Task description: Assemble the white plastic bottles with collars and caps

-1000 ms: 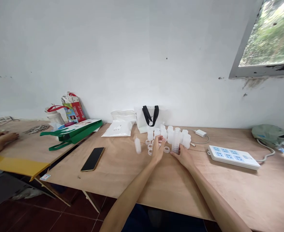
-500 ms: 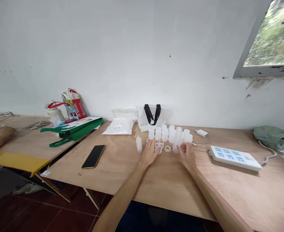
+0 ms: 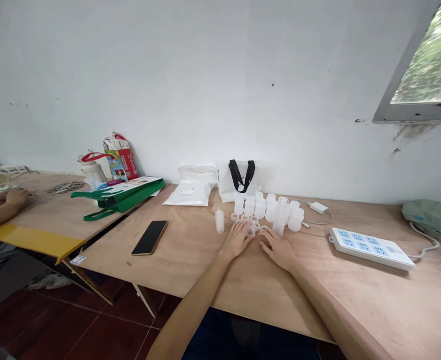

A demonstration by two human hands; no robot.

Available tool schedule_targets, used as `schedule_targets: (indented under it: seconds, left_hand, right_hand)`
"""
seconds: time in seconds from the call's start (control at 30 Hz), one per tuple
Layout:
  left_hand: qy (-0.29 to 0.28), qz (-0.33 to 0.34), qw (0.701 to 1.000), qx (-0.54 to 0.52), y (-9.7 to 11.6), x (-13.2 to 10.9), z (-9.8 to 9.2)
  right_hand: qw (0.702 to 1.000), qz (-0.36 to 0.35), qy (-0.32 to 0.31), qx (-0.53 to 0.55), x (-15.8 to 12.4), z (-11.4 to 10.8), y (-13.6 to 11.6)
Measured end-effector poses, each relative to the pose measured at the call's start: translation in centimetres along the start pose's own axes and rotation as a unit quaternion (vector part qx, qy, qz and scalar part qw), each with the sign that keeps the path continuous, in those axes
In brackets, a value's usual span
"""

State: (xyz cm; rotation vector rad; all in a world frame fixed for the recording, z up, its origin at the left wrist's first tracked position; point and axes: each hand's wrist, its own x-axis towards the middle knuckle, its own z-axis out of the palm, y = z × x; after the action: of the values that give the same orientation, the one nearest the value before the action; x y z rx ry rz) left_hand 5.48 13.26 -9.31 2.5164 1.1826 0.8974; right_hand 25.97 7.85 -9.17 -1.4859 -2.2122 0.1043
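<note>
In the head view, the left hand [image 3: 237,241] and right hand [image 3: 278,250] lie open, palm down, on a light plywood desk [image 3: 318,285]. The left hand sits just beside small translucent plastic rings [image 3: 245,218]. The right hand is nearest a tall stack of clear plastic cups [image 3: 281,216], which stands among squat translucent plastic bottles [image 3: 260,207].
</note>
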Motion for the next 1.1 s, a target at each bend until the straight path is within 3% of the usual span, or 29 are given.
schedule_targets:
  seconds: [0.3, 0.7, 1.1]
  left_hand:
    - [0.0, -0.035, 0.999, -0.007, -1.1, 0.0, 0.8]
    - [0.015, 0.011, 0.995, -0.095, -2.3, 0.1, 2.0]
    - [0.0, 0.008, 0.992, -0.13, -1.4, -0.1, 0.8]
  right_hand:
    - [0.998, 0.024, -0.005, -0.05, 0.4, 1.0, -0.6]
    - [0.994, 0.007, -0.021, -0.108, 0.6, 0.5, -1.9]
    - [0.995, 0.018, -0.01, -0.096, 1.8, 1.0, -2.6]
